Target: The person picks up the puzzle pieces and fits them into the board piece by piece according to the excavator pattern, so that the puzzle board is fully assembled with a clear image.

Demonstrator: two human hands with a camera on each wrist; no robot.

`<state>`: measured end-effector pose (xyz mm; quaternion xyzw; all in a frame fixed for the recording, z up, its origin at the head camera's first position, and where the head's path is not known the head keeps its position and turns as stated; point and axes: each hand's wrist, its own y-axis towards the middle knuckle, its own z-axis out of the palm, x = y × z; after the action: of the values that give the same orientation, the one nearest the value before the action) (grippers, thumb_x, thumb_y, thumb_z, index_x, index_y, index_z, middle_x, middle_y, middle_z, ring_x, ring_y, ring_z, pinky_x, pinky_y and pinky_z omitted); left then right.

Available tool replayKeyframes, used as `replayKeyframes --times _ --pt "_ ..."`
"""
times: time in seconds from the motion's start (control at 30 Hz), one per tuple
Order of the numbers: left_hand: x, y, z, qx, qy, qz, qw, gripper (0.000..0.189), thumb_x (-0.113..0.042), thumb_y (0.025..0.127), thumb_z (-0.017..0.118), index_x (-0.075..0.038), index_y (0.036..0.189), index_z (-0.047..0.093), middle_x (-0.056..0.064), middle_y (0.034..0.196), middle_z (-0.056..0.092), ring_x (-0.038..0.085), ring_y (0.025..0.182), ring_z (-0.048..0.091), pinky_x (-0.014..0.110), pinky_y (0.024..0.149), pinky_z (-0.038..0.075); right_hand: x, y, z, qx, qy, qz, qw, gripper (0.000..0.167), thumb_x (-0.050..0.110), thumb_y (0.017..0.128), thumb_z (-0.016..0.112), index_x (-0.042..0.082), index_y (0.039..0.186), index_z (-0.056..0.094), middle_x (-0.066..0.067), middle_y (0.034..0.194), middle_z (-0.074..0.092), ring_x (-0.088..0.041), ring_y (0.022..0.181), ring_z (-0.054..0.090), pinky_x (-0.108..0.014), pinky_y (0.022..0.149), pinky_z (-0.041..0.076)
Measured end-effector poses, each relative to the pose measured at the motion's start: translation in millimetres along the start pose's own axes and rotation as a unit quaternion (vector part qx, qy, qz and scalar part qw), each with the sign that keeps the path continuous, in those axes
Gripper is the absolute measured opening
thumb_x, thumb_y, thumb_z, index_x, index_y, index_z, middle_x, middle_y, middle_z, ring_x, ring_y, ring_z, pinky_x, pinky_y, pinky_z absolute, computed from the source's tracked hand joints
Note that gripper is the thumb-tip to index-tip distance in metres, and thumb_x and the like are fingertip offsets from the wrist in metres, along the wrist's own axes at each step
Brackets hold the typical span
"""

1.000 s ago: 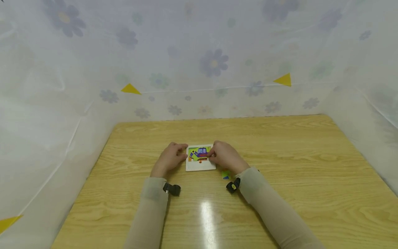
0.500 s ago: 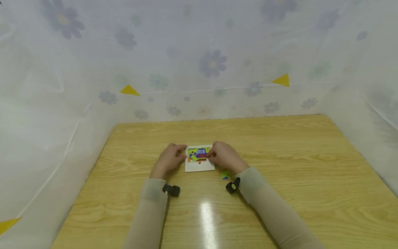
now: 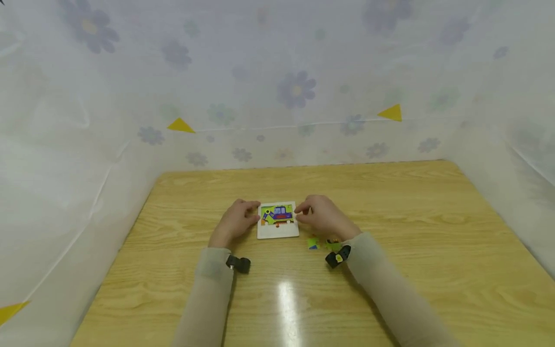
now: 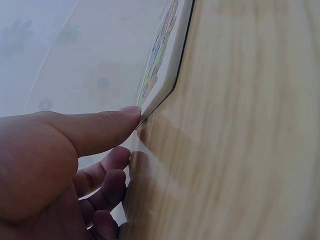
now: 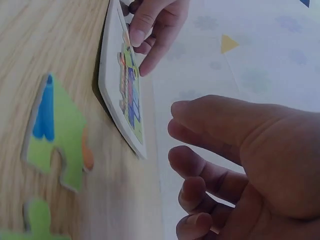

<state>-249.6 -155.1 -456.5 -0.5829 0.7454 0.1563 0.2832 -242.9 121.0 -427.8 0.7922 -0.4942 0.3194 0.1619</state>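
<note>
A white-framed jigsaw puzzle board (image 3: 278,233) lies on the table between my hands. Its upper part carries joined pieces picturing a purple-and-blue digger (image 3: 281,213); the lower strip is bare white. My left hand (image 3: 236,220) touches the board's left side with thumb and forefinger, the thumb tip right at its edge in the left wrist view. Just off the right edge is my right hand (image 3: 325,216), fingers loosely bent, nothing held in the right wrist view. Two loose jigsaw pieces lie near my right wrist: a green-and-blue piece (image 3: 313,243) and a green piece (image 3: 333,244).
The wood-grain table (image 3: 390,202) extends around the board. White flowered sheeting (image 3: 260,72) encloses its back and sides, with yellow triangles (image 3: 181,125) on it. Both wrists wear small black cameras (image 3: 239,264).
My right hand has let go at the digger picture and drawn back to the right, past the board's edge. The green piece by that wrist now shows. My left hand stays put.
</note>
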Motion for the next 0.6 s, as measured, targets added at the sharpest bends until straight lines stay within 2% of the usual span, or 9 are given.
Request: replayKeyframes --times 0.2,0.33,0.6 --pt "0.6 -0.1 -0.4 0.004 -0.005 0.003 1.0 0.046 -0.023 0.099 0.062 -0.016 0.144 0.054 0.012 0.121 0.051 0.026 0.102 0.053 0.046 0.091 0.045 -5 -16.2 -11 0.0 0.008 -0.023 0.9997 0.023 0.018 0.095 0.068 0.005 0.112 0.075 -0.001 0.084 0.059 -0.019 0.067 0.049 -0.034 0.059 0.044" --pt "0.3 -0.3 -0.9 0.007 -0.007 0.01 0.9999 0.047 -0.024 0.099 0.062 -0.016 0.144 0.053 0.012 0.122 0.051 0.025 0.102 0.053 0.046 0.092 0.045 -9 -27.6 -15 -0.002 -0.003 -0.023 0.9997 0.023 0.018 0.094 0.069 0.005 0.112 0.075 0.0 0.084 0.058 -0.018 0.064 0.049 -0.033 0.056 0.043" --pt "-1.3 -1.3 -2.9 0.013 -0.009 0.013 0.9998 0.048 -0.023 0.099 0.063 -0.015 0.145 0.052 0.014 0.126 0.05 0.027 0.105 0.053 0.047 0.094 0.045 -20 -45.1 -14 0.013 0.008 -0.02 0.9997 0.024 0.019 0.092 0.072 0.004 0.111 0.074 0.001 0.088 0.059 -0.016 0.068 0.053 -0.033 0.061 0.048"
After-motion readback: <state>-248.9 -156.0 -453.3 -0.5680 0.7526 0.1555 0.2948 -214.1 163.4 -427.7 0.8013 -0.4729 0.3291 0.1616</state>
